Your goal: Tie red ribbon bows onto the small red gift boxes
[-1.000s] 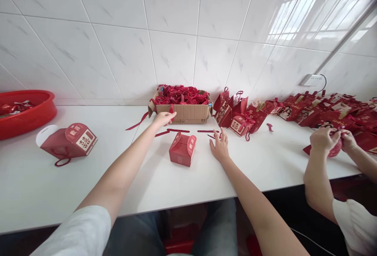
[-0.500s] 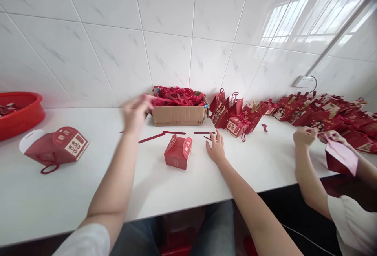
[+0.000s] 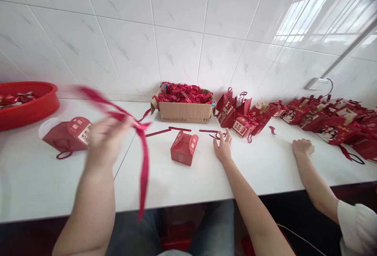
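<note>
My left hand, blurred by motion, is closed on a long red ribbon that trails to both sides of it and hangs down past the table's edge. My right hand rests on the white table with its fingers apart, touching a small dark loop. Between my hands stands a closed red box with rounded top flaps. Behind it a cardboard box is heaped with red ribbons. Thin red strips lie on the table in front of the cardboard box.
A red basin stands at the far left, an open-flapped red box in front of it. Several red gift boxes crowd the right, with more beyond. Another person's hand rests on the table there.
My left hand has moved left and nearer, away from the cardboard box, pulling the ribbon along. The other person's near hand is now a fist on the table; the pink-topped box has left view.
</note>
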Demonstrator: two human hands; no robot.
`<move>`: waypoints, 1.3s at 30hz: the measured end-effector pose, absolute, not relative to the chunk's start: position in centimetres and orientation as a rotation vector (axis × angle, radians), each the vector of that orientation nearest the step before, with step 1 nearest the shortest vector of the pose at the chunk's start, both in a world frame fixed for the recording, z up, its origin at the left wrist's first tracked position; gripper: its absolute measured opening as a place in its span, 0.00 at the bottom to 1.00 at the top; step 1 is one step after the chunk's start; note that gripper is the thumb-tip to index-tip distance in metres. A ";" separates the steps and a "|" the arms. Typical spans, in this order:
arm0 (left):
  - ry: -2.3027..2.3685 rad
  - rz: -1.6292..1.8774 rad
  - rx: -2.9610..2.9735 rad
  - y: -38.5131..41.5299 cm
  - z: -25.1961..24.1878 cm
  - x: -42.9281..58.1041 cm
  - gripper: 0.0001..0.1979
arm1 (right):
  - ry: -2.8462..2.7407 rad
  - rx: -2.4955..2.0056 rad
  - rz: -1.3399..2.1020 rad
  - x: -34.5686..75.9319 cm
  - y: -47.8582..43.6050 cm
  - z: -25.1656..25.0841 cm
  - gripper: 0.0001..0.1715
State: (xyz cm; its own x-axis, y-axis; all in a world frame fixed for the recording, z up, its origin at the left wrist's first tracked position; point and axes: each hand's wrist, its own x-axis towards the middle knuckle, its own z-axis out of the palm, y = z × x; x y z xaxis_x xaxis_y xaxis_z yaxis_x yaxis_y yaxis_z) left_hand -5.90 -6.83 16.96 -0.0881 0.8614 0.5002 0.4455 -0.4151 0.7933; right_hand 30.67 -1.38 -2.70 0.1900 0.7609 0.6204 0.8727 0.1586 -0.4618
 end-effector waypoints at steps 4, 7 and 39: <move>1.439 0.700 1.865 -10.2 12.0 -3.6 0.17 | -1.441 -1.603 -0.145 31.5 -1.2 -2.4 0.19; 1.258 0.509 1.716 -13.5 8.8 -2.1 0.18 | -1.349 -1.569 -0.135 31.5 -2.4 -0.6 0.19; 0.785 1.314 0.437 -15.8 12.0 -10.4 0.14 | -1.530 -1.140 1.716 28.1 -23.4 4.9 0.21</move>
State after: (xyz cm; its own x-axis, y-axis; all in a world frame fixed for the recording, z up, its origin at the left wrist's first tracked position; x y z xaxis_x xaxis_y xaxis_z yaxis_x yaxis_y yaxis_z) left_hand -10.42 -15.80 12.05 0.0563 0.9634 -0.2619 -0.6872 0.2277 0.6898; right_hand 28.12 -23.37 4.92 -0.4763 0.8508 -0.2219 0.1231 -0.1854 -0.9749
